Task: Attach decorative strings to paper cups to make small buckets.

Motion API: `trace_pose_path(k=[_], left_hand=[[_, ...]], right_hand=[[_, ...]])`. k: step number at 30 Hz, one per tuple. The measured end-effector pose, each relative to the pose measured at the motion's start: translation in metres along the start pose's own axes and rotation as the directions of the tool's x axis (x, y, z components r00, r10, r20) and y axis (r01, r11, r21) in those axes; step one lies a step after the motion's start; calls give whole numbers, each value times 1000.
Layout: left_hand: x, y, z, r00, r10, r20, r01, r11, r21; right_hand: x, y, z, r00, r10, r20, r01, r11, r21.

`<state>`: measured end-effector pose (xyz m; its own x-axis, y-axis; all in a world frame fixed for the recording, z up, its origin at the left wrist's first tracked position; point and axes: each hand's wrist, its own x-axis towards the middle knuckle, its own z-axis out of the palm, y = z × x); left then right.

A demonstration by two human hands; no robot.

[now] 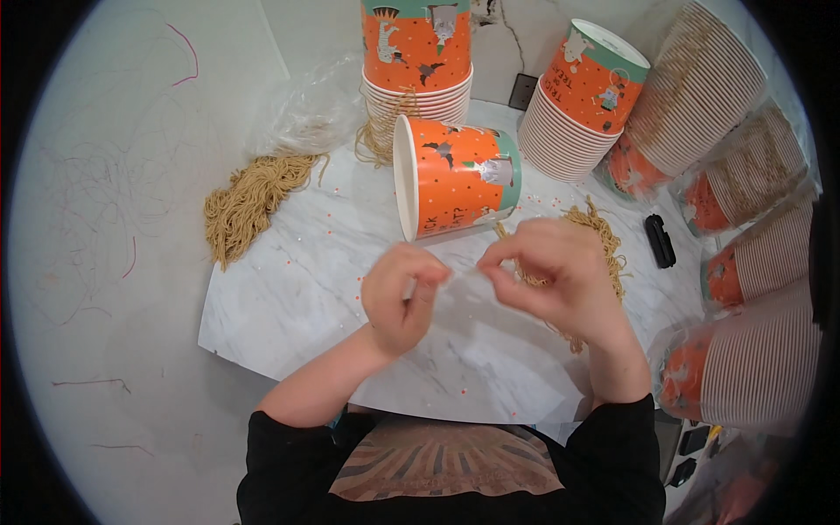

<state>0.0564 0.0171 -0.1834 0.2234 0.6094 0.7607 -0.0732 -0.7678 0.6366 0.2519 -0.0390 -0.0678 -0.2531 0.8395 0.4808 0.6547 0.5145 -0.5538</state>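
Fingers (418,262) curl toward thumbs on my left hand (398,296) and right hand (560,273); blur stops me telling whether they pinch anything. Tan yarn (602,229) lies partly hidden behind the right.

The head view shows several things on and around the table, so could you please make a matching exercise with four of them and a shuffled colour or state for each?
Column one:
1. Single bucket beyond the hands
2. Small elongated item at the table's right
3. String bundle at the table's left
4. Crumpled plastic bag by that bundle

Column two:
A. See-through
B. Black
C. Lying on its side
D. Tan

Pairs: 1-C, 2-B, 3-D, 4-A
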Motion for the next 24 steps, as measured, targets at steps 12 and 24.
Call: trace_pose_path(k=[12,24], left_hand=[[12,-11,8,864,-468,186,493,710,-502],[-3,6,19,886,-388,253,461,798,-390]], right_hand=[[6,25,2,988,-40,-152,37,999,-22],[3,32,12,997,-21,-72,20,1000,-19]])
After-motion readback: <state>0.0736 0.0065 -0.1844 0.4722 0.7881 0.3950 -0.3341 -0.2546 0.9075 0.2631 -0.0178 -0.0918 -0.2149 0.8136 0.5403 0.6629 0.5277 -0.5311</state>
